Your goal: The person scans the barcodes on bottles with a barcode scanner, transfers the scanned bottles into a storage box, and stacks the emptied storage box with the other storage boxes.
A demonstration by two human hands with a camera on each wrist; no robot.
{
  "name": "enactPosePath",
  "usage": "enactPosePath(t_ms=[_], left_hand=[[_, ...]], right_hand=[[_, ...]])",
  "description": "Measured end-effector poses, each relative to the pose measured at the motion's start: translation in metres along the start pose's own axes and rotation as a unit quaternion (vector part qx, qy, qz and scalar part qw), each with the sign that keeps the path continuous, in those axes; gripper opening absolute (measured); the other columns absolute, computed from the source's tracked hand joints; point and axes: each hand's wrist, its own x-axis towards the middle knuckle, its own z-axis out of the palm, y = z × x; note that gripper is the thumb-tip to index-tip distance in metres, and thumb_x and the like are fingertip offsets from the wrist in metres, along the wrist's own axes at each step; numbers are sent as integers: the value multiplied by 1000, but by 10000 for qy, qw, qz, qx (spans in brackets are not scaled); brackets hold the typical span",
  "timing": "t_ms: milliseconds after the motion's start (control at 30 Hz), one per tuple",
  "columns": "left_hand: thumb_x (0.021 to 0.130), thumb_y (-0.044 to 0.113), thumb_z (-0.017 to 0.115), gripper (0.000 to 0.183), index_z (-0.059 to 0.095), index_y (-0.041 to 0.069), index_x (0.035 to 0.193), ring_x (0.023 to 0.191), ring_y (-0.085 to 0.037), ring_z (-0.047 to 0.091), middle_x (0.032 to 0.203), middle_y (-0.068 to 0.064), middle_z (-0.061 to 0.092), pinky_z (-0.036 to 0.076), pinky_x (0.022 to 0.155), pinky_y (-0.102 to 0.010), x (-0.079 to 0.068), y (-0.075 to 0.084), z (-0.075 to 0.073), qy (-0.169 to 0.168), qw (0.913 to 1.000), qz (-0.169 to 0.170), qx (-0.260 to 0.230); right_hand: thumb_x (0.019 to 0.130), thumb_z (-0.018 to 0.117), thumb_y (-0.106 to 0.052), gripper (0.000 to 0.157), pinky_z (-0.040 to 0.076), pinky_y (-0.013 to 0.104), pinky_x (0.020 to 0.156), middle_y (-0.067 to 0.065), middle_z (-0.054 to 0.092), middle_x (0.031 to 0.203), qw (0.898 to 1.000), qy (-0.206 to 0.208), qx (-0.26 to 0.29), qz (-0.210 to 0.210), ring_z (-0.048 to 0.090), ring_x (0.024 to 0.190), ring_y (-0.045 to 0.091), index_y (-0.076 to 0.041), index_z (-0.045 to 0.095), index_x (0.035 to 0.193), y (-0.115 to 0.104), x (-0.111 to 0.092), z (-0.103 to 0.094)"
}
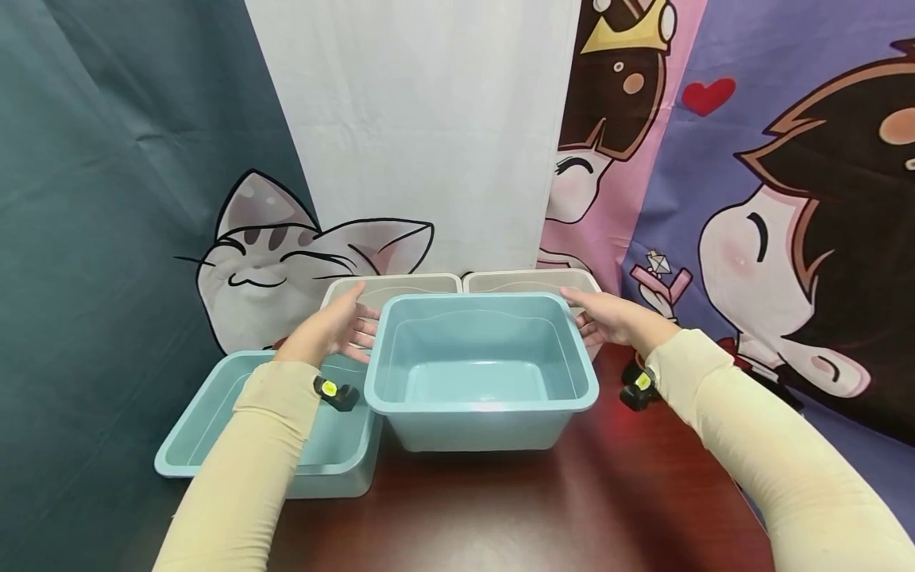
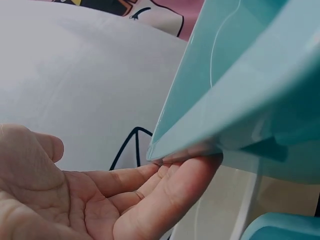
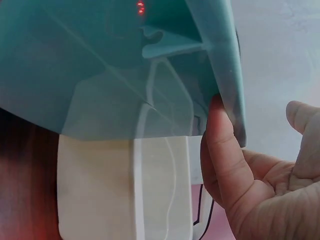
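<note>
A light-blue plastic tub (image 1: 479,430) is at the centre of the head view, its inside bare, and it appears raised off the table. My left hand (image 1: 334,327) is at its left end; in the left wrist view the extended fingers (image 2: 167,195) touch the underside of the rim, thumb apart. At the right end is my right hand (image 1: 609,319), whose fingers (image 3: 227,160) reach under the rim in the right wrist view, the thumb standing away from it. Both hands carry the tub on fairly straight fingers.
A second light-blue tub (image 1: 332,483) stands at the left, partly under my left forearm. Two cream bins (image 1: 400,281) stand side by side behind the raised tub, mostly hidden. Beneath is a dark red-brown table (image 1: 643,485). A cartoon-printed cloth (image 1: 429,135) hangs behind.
</note>
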Motion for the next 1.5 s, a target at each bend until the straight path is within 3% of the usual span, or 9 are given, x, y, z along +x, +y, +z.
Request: enactPosePath(t_ms=[133, 433, 767, 1100, 1333, 1500], left_hand=[[99, 72, 5, 99, 23, -7, 156, 111, -37, 66, 144, -35, 46, 60, 82, -52, -4, 4, -6, 37, 9999, 92, 116], [99, 71, 4, 98, 20, -6, 157, 115, -37, 63, 145, -34, 44, 61, 83, -49, -17, 17, -17, 64, 9999, 122, 93], [98, 73, 5, 99, 21, -5, 158, 122, -39, 58, 146, -32, 44, 60, 86, -49, -33, 30, -28, 183, 9994, 217, 213], [97, 76, 9, 102, 28, -5, 155, 109, -32, 68, 143, -32, 48, 61, 83, -48, -47, 37, -37, 409, 9973, 540, 271], [97, 75, 8, 101, 25, -5, 157, 125, -40, 57, 146, -32, 44, 61, 84, -46, -52, 43, -40, 375, 9968, 597, 364], [96, 76, 7, 101, 22, -3, 158, 123, -37, 58, 147, -31, 44, 60, 84, -44, -56, 47, -44, 430, 9955, 614, 580]], right_hand=[[103, 38, -61, 89, 59, 37, 83, 12, 61, 104, 10000, 0, 22, -79, 67, 91, 19, 5, 13, 158, -9, -3, 2], [105, 36, -56, 79, 61, 38, 81, 17, 67, 108, 9996, 36, 215, -151, 70, 91, 23, 6, 22, 152, -26, -7, 6], [104, 40, -56, 76, 61, 37, 81, 10, 69, 96, 9974, -9, 615, -374, 70, 86, 20, 7, 27, 145, -39, -10, 10], [104, 41, -56, 70, 60, 32, 74, 7, 70, 91, 9957, 35, 790, -479, 69, 78, 16, 3, 33, 141, -52, -11, 15], [106, 40, -53, 61, 60, 32, 74, 8, 69, 90, 9938, 20, 943, -595, 68, 78, 18, 1, 35, 135, -60, -13, 17], [105, 42, -55, 70, 60, 32, 78, 10, 66, 97, 9934, -26, 938, -665, 68, 84, 19, 4, 30, 142, -65, -13, 22]])
